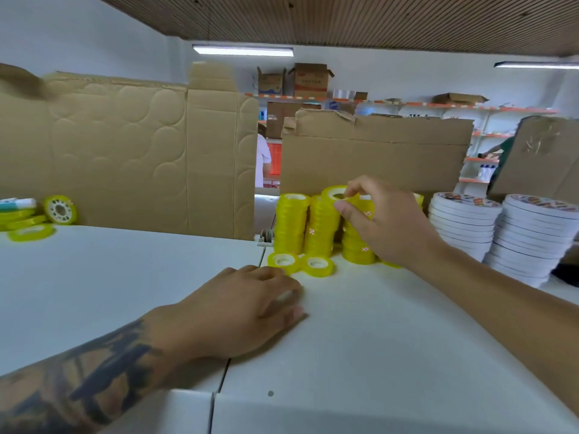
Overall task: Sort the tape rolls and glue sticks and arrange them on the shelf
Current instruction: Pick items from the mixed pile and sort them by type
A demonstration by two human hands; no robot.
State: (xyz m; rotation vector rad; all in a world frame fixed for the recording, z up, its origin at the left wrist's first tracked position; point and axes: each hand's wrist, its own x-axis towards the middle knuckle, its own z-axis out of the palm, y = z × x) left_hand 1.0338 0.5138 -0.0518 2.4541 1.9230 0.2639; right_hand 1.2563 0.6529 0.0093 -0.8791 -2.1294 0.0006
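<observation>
Head view, looking forward and down over a white shelf top (360, 355) split by narrow seams. Along the far edge, two upright cardboard sheets: a large one (125, 151) on the left, pressed with round marks, and a lower torn one (372, 155) to the right. Through the gap between them, part of a person in white (262, 159); farther back, wall shelves with orange edging (470, 106) carrying boxes.

At right on the white top, two tall stacks of flat white tape rolls (498, 230), side by side and touching. Centre, just before the torn sheet, upright stacks of small yellow tape rolls (289, 223), packed close together. Right hand (382, 223) reaching over these stacks, thumb and fingers curled, pinching a yellow roll (335, 193) at the top of the second stack, tilted toward the camera. Left hand (247, 311) lying palm down on the white top near the stacks, fingers bent together over something pale; whether it grips that thing, cannot tell. Forearm tattooed.

Just beyond the left fingertips, two single yellow rolls (300, 263) lying flat, side by side at the foot of the stacks. Far left, a few loose yellow rolls (31, 231) lying flat, one wider roll (60, 209) propped on edge against the large sheet.
</observation>
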